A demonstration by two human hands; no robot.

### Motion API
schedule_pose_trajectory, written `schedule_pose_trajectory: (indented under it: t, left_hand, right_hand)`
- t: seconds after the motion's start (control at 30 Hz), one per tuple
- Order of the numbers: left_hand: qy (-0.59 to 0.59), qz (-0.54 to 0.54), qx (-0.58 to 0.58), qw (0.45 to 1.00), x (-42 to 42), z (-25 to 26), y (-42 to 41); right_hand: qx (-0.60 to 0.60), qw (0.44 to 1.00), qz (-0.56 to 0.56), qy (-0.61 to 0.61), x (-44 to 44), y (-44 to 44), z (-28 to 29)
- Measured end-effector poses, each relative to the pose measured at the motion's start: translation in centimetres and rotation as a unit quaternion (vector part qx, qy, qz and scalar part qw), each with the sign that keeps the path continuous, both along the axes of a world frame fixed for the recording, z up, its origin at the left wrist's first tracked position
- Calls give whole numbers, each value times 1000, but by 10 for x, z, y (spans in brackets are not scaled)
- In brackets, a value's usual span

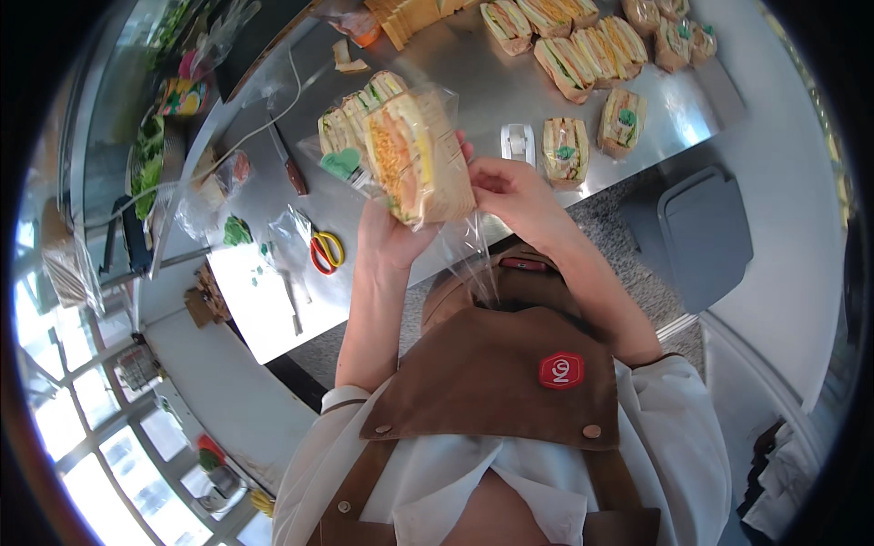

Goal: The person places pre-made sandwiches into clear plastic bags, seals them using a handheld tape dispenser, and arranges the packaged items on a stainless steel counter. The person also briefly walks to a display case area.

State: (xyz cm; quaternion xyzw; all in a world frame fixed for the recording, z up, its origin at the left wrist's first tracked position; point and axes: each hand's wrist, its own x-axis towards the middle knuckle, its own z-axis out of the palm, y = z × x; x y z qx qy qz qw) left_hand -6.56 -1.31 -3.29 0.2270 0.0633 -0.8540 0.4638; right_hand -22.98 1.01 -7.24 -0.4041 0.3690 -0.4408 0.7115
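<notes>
My left hand (395,235) supports a cut sandwich (403,160) from below. The sandwich sits in a printed paper wrap inside a transparent plastic bag (471,252), whose loose end hangs toward my apron. Shredded orange filling, white layers and a yellow slice show on its cut face. With bent fingers my right hand (509,194) grips the wrapped sandwich's right side; its fingertips are partly hidden. A green heart-shaped sticker (340,162) shows by the sandwich's lower left. Directly behind it, more cut sandwiches (336,130) stand on the steel worktop (437,58).
A white tape dispenser (517,145) stands right of my hands, beside two stickered sandwiches (565,153) (622,123). More sandwiches (590,51) stand farther back. Leftward lie a knife (290,164), red-and-yellow scissors (326,252) and a white board (256,300). A grey lidded bin (707,239) stands right.
</notes>
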Motion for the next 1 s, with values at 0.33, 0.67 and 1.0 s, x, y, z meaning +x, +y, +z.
schedule_pose_trajectory:
  t: [0.33,0.67,1.0]
  left_hand:
    - [-47,28,-98,994,9,-25,-8]
    - [-55,14,-120,991,12,-8,-7]
    - [-52,-71,-124,988,18,-10,-3]
  right_hand:
    - [55,987,149,-40,-16,30,20]
    - [41,983,156,84,-10,31,32]
    - [-326,852,43,407,-19,-7,33]
